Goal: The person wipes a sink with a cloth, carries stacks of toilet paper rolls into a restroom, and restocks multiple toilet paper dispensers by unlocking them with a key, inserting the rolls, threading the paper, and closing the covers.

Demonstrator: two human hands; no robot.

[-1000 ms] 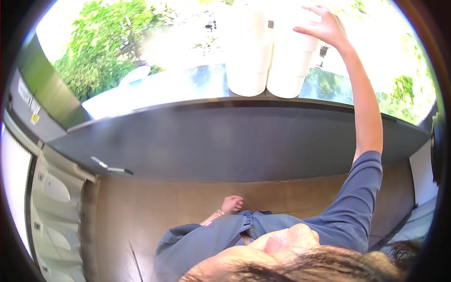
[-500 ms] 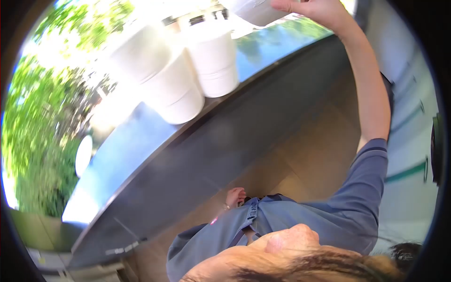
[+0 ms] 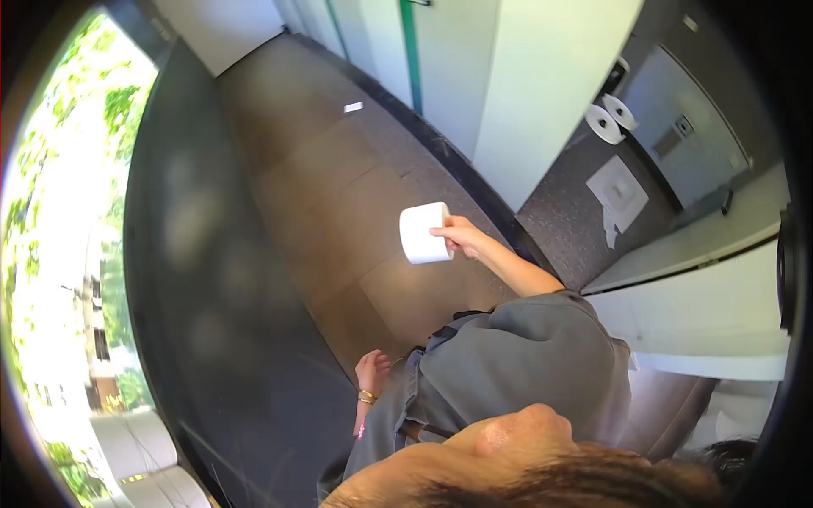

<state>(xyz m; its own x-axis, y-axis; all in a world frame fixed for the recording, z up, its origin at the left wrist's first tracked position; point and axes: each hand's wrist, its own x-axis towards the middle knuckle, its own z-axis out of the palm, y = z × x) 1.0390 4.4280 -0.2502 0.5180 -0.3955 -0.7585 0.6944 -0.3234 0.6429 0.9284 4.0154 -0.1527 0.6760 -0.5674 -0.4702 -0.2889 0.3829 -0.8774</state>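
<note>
One white roll (image 3: 422,234) is in the right hand (image 3: 456,236), held in mid-air in front of the body, above the brown floor (image 3: 339,212). The right fingers grasp it at its right end, thumb along its curved side. Its core axis runs roughly sideways across the view, rising slightly to the right; that right end faces the wrist. The left hand (image 3: 371,368) is free near the waist, fingers loosely parted, with bracelets (image 3: 367,396) at the wrist. Two white cylinders (image 3: 134,446) show at lower left, beside the dark counter (image 3: 203,279). One white scrap (image 3: 353,107) lies on the floor.
</note>
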